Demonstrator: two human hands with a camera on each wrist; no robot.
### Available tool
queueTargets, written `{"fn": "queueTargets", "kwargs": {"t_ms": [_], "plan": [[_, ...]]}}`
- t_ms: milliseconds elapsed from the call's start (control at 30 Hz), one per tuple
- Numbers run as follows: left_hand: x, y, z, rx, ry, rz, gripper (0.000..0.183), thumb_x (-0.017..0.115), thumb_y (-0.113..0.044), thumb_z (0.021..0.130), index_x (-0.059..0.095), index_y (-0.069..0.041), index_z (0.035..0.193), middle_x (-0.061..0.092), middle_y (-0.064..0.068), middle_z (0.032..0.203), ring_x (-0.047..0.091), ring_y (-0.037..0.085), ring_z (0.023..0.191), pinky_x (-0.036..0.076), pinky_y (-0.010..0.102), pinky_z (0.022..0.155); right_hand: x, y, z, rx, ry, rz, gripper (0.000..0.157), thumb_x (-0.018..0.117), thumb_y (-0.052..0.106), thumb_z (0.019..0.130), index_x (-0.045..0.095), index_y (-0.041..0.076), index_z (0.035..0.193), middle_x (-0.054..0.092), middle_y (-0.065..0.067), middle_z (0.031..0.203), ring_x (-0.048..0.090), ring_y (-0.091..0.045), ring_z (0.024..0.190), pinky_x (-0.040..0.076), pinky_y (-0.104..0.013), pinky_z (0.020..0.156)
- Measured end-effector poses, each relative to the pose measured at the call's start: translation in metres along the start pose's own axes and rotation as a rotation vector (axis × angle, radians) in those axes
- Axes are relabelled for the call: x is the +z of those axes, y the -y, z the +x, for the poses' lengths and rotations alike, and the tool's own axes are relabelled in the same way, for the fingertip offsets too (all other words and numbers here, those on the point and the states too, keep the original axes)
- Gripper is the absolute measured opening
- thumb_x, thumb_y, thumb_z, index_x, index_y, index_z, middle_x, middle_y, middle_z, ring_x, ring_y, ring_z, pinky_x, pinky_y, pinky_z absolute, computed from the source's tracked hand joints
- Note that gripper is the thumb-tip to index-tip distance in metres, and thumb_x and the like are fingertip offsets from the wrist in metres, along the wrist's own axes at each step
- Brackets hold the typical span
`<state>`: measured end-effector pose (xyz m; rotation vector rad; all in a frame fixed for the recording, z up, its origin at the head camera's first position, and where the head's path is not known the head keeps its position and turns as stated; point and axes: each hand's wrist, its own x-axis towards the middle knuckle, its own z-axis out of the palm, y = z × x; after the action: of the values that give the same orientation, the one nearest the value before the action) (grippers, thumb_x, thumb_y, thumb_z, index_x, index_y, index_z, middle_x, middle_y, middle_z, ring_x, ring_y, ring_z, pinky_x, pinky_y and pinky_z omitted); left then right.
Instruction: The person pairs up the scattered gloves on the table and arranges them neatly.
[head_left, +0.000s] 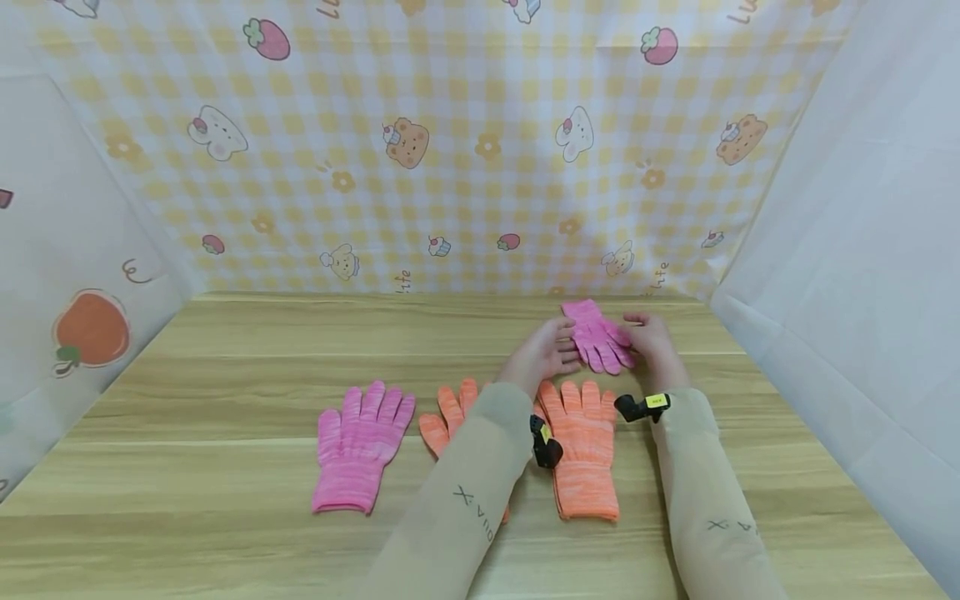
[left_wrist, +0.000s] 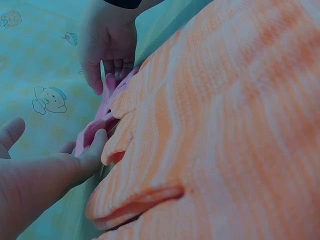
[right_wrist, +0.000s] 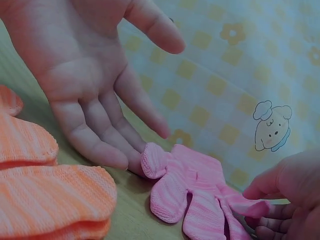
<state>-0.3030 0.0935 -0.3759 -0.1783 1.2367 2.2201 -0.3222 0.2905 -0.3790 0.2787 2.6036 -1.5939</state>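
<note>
At the back right of the table a pink knitted glove (head_left: 594, 333) lies with its cuff toward the wall and its fingers toward me. My left hand (head_left: 542, 350) is along its left side, thumb spread apart from loosely bent fingers. In the right wrist view, fingertips of that left hand (right_wrist: 90, 95) meet the edge of the pink glove (right_wrist: 205, 200). On the other side, my right hand (head_left: 656, 343) pinches the glove's outer finger between thumb and fingers. The left wrist view shows this right hand (left_wrist: 112, 45) beyond the glove.
Nearer me lie an orange glove (head_left: 587, 458) and another orange glove (head_left: 452, 412), partly covered by my left sleeve. A second pink glove (head_left: 358, 454) is flat at the left. Patterned cloth (head_left: 480, 192) hangs behind the table, with pale cloth (head_left: 862, 250) at the right.
</note>
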Motion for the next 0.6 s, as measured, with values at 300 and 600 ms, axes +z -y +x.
{"fn": "queueTargets", "kwargs": {"t_ms": [300, 600], "plan": [[0.0023, 0.0015, -0.0035, -0.001, -0.02, 0.035, 0.07, 0.056, -0.027, 0.094, 0.025, 0.009, 0.146, 0.029, 0.027, 0.147, 0.031, 0.04, 0.134, 0.034, 0.05, 0.105, 0.0011, -0.0026, 0.0077, 0.014, -0.09, -0.015, 0.055, 0.053, -0.001, 0.085, 0.044, -0.003, 0.14, 0.051, -0.024, 0.121, 0.055, -0.022, 0.088, 0.05, -0.026, 0.072], [0.0045, 0.0001, -0.0059, 0.037, -0.051, 0.029, 0.068, 0.058, -0.025, 0.091, 0.031, 0.008, 0.144, 0.033, 0.025, 0.145, 0.034, 0.039, 0.132, 0.037, 0.05, 0.103, 0.0038, -0.0007, 0.0059, 0.029, -0.118, 0.066, 0.057, 0.048, -0.006, 0.082, 0.046, -0.002, 0.139, 0.05, -0.022, 0.122, 0.051, -0.023, 0.092, 0.047, -0.024, 0.069]]}}
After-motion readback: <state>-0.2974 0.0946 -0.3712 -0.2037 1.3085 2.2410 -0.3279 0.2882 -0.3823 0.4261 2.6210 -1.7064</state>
